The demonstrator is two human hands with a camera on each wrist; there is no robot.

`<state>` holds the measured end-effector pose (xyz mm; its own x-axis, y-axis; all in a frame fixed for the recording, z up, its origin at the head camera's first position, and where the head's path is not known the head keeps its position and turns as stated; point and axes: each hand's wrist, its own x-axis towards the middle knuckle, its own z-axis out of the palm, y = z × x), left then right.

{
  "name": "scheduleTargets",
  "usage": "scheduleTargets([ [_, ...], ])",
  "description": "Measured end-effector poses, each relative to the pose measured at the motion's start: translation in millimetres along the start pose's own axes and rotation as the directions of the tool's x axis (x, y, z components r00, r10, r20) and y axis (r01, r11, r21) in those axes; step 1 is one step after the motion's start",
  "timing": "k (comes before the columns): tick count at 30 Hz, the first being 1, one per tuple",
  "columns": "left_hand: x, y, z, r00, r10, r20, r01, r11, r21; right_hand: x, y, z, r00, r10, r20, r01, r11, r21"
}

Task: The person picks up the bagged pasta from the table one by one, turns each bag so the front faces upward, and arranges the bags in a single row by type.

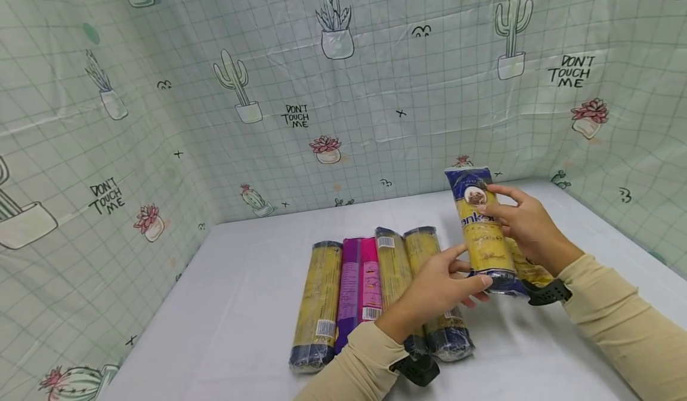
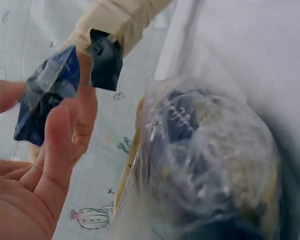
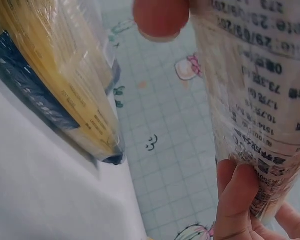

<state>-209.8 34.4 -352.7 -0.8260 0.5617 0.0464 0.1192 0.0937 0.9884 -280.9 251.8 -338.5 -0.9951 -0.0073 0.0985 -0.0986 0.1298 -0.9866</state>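
Note:
A yellow and dark-blue spaghetti packet (image 1: pixel 488 246) stands tilted above the table at the right in the head view. My right hand (image 1: pixel 531 228) grips its upper part from the right side, fingers across the printed front. Low on the packet, my left hand (image 1: pixel 432 287) holds the dark-blue end, thumb at the front and fingers at the left side. The left wrist view shows that folded blue end (image 2: pixel 50 95) between the thumb and fingers. Small printed text covers the packet's side (image 3: pixel 260 95) in the right wrist view.
Left of the hands lie a yellow packet (image 1: pixel 316 299), a pink and purple packet (image 1: pixel 359 275) and two more yellow packets (image 1: pixel 392 264), (image 1: pixel 448 335), side by side on the white table (image 1: pixel 236 305). Another yellow packet (image 1: pixel 528 264) lies behind the held one. A patterned curtain (image 1: pixel 376 91) encloses the table.

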Motion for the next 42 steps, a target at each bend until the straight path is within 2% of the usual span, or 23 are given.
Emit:
scheduleTargets([
  [2,-0.9,1.3,4.7,0.998,0.020,-0.056,-0.017,0.998,0.055,1,1,-2,1.000,-0.001,-0.007,0.001,1.000,-0.004],
  [4,-2.0,2.4,8.0,0.996,0.038,-0.085,-0.031,0.996,0.084,2,2,-4,1.000,-0.004,-0.004,0.004,1.000,-0.010],
  [15,-2.6,-1.1,12.1,0.989,0.119,-0.087,-0.104,0.981,0.166,2,2,-15,0.990,-0.019,0.137,0.018,1.000,0.007],
  [21,-1.9,-3.9,13.9,0.989,0.102,-0.108,-0.086,0.986,0.142,2,6,-18,0.979,-0.034,0.201,0.031,0.999,0.020],
  [27,-2.1,-3.3,14.8,0.987,0.080,-0.142,-0.068,0.994,0.088,5,12,-15,0.976,-0.055,0.210,0.043,0.997,0.058],
  [33,-2.5,-5.0,15.4,0.981,0.096,-0.168,-0.077,0.990,0.119,3,12,-15,0.957,-0.076,0.281,0.041,0.991,0.129],
  [38,-1.7,-5.9,15.4,0.978,0.105,-0.180,-0.084,0.989,0.121,3,9,-16,0.931,-0.081,0.355,0.041,0.992,0.117],
  [42,-0.6,-6.6,15.1,0.974,0.118,-0.192,-0.087,0.983,0.164,2,8,-16,0.933,-0.069,0.353,0.036,0.994,0.100],
])
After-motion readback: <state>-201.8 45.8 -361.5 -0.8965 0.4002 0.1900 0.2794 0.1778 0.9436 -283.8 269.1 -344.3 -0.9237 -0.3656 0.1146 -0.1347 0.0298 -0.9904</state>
